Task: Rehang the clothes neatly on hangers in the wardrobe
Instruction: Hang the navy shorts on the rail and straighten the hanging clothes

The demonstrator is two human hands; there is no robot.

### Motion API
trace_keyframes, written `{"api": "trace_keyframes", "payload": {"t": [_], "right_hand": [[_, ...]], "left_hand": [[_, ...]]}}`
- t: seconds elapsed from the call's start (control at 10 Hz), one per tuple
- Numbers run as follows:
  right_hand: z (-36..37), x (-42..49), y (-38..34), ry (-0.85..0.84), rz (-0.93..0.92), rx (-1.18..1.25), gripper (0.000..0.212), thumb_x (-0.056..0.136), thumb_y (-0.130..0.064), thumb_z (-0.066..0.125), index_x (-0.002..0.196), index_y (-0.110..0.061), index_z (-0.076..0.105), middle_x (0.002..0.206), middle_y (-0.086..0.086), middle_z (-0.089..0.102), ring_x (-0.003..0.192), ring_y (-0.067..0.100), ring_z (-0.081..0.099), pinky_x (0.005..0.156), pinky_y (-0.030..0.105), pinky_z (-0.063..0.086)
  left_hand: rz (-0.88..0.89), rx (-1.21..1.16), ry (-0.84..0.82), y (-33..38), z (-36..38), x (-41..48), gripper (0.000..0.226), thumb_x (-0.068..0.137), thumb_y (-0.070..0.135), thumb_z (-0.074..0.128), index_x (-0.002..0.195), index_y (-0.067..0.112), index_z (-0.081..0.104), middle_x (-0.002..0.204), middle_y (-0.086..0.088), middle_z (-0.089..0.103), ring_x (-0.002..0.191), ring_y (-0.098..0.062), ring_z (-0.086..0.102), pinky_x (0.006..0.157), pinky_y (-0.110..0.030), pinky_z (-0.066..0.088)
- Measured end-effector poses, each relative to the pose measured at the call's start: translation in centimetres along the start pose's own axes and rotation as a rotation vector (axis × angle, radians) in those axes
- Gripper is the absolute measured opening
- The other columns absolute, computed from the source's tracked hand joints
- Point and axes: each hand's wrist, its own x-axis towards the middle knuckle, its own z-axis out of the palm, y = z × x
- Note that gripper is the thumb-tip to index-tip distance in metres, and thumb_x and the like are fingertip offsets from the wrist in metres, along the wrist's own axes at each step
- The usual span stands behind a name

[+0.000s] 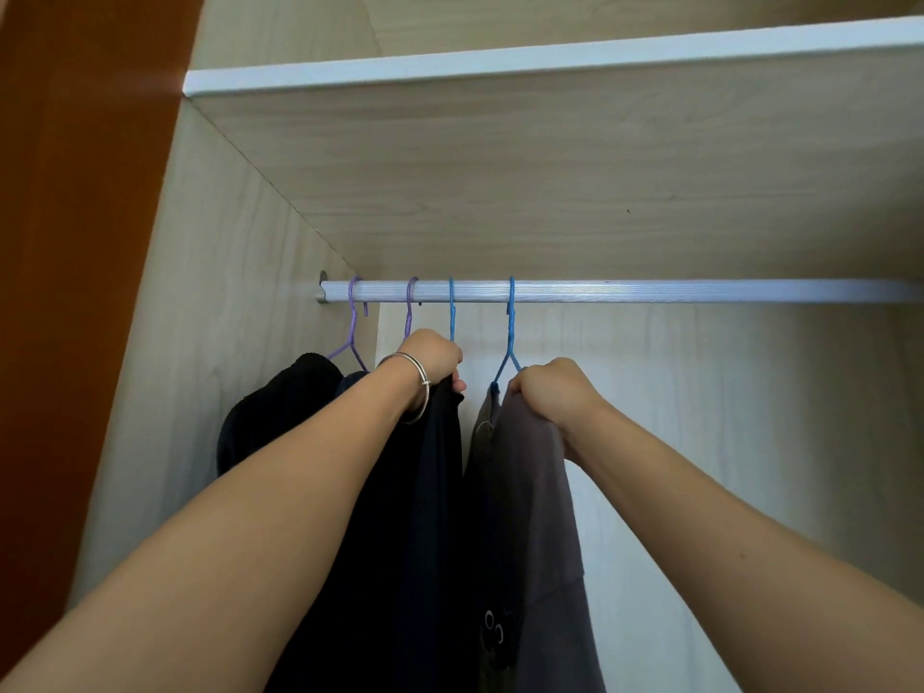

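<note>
A silver rail [650, 291] runs across the wardrobe. On its left end hang two purple hangers [354, 322] and two blue hangers [511, 327]. A black garment [270, 417] hangs farthest left. My left hand [432, 357], with a bangle on the wrist, is closed on the top of a dark navy garment [440, 492] under the left blue hanger. My right hand [555, 387] grips the shoulder of a grey-brown shirt [540, 517] on the right blue hanger.
A wooden shelf [550, 167] sits just above the rail. The wardrobe's left side wall [210, 342] stands close to the black garment, with a brown door [75, 292] beyond it. The rail to the right of the hangers is bare.
</note>
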Motion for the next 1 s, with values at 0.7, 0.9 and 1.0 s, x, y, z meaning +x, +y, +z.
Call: {"api": "trace_keyframes", "payload": {"t": [0.7,0.9,1.0], "right_hand": [[-2.6,-1.5,1.1,-0.030,-0.020,-0.036,0.008,0.084,-0.006,0.051,0.091,-0.005,0.055,0.071,0.010,0.049,0.056,0.017,0.044,0.045,0.019,0.034],[-1.5,-6.1,4.6,0.074,-0.235,0.037,0.038,0.085,-0.012,0.052,0.123,-0.016,0.049,0.092,-0.008,0.057,0.074,0.001,0.056,0.060,0.014,0.042],[0.2,-9.5,8.5,0.163,-0.363,-0.088,0.021,0.085,-0.011,0.053,0.099,-0.024,0.047,0.075,-0.020,0.050,0.060,-0.007,0.053,0.050,0.000,0.039]], "left_hand": [[0.034,0.013,-0.058,-0.4,1.5,-3.0,0.012,0.083,0.010,0.057,0.089,0.000,0.058,0.075,-0.008,0.061,0.063,-0.015,0.058,0.052,-0.021,0.049],[0.135,-0.044,-0.080,-5.0,2.7,-9.4,0.047,0.076,0.003,0.059,0.122,0.007,0.052,0.111,-0.011,0.063,0.099,-0.028,0.062,0.088,-0.034,0.053],[0.291,0.086,0.085,-9.6,4.3,-13.2,0.042,0.084,0.002,0.051,0.125,0.014,0.049,0.096,0.000,0.058,0.078,-0.013,0.058,0.060,-0.005,0.042]]}}
